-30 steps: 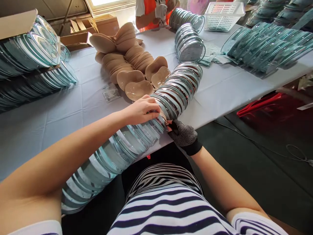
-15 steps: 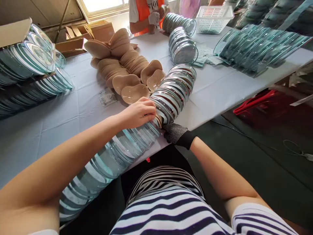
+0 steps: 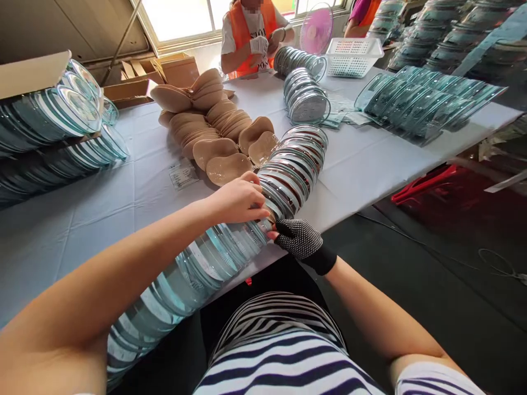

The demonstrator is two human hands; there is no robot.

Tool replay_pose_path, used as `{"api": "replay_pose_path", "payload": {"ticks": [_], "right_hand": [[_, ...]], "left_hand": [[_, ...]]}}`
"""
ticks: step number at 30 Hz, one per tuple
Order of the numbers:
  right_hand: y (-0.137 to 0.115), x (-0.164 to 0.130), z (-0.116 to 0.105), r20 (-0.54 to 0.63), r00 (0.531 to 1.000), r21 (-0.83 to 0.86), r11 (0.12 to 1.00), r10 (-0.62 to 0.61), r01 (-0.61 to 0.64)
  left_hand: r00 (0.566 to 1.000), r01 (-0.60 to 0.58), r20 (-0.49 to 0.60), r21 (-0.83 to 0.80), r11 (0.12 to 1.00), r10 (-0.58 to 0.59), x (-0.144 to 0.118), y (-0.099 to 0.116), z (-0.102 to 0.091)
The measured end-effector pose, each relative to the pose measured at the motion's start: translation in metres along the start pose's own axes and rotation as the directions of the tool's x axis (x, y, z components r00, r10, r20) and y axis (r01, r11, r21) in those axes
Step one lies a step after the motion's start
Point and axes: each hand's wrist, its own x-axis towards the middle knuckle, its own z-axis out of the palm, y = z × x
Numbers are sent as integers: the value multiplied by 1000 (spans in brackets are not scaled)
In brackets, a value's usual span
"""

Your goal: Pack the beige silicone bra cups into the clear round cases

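My left hand [image 3: 242,200], bare, lies over the near row with its fingers curled down where two groups of cases meet. A bit of brown shows by its fingertips; what it grips is hidden. My right hand [image 3: 298,238], in a black dotted glove with bare fingertips, pinches the edge of a clear plastic case in the same spot. From there a row of clear plastic cases [image 3: 201,269] runs toward my left side. Beyond my hands stands a row of closed cases [image 3: 294,164] with dark and brown contents. Brown bra cups [image 3: 228,168] lie in piles just past my left hand.
Stacked clear cases [image 3: 49,115] stand at the left, and more rows [image 3: 428,101] at the right. A co-worker in an orange vest [image 3: 236,33] is across the table, near a white basket [image 3: 352,57] and a pink fan [image 3: 316,30]. A printed label [image 3: 183,174] lies on the tablecloth.
The view has tipped up slightly, so things sit lower. My right hand has turned, and its fingertips now show at the case edge. My left hand stays over the same spot.
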Motion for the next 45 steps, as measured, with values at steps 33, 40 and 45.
{"api": "replay_pose_path", "payload": {"ticks": [33,40,45], "right_hand": [[-28,109,-45,330,718,-450,566,-613,690],[-22,86,-69,363,658,-276,598,-660,752],[4,114,-138,42,836,-177,820,-546,545]], "left_hand": [[889,437,46,207,875,-455,-113,45,-1],[844,512,53,213,832,-533,-148,23,-17],[854,521,-204,334,786,-479,-129,37,-18]]}}
